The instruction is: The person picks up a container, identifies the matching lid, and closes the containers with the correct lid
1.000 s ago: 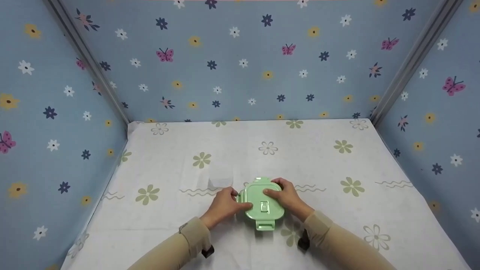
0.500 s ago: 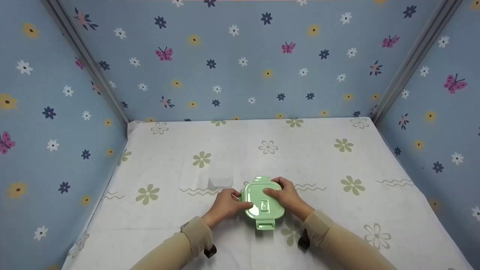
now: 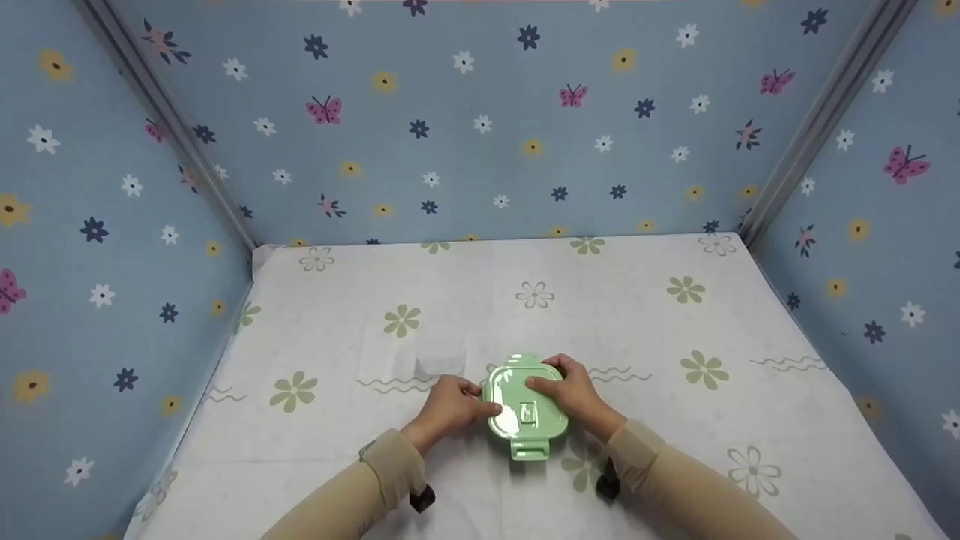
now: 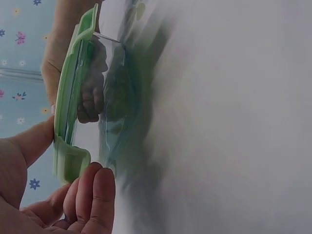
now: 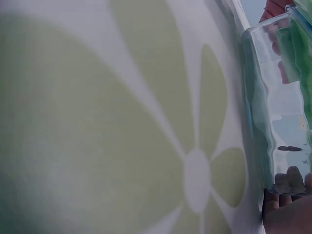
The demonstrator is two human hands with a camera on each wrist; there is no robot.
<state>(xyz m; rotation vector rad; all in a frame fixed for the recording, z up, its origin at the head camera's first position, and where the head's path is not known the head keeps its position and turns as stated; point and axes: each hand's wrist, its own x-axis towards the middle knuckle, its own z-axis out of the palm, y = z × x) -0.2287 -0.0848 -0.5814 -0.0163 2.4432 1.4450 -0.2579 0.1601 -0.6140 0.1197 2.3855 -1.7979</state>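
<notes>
A glass food container point(image 5: 285, 107) with a light green snap lid point(image 3: 525, 390) sits on the table before me. My left hand point(image 3: 450, 409) holds its left side, thumb on the lid's edge and curled fingers at the left latch point(image 4: 73, 163), which angles downward. My right hand point(image 3: 574, 394) grips the far right corner, thumb on top of the lid and fingers along the glass side. The front latch point(image 3: 529, 450) and the back latch point(image 3: 523, 358) stick outward. Through the clear wall in the left wrist view, the right fingers point(image 4: 90, 105) show against the glass.
A small clear, colourless box-like piece point(image 3: 440, 358) lies just beyond the left hand. White cloth with printed flowers point(image 3: 637, 315) covers the table. Blue patterned walls point(image 3: 480, 120) close in the back and both sides.
The left latch stuck out sideways one second ago and now shows less from above, with the left fingers lowered at it. The container and right hand have barely moved.
</notes>
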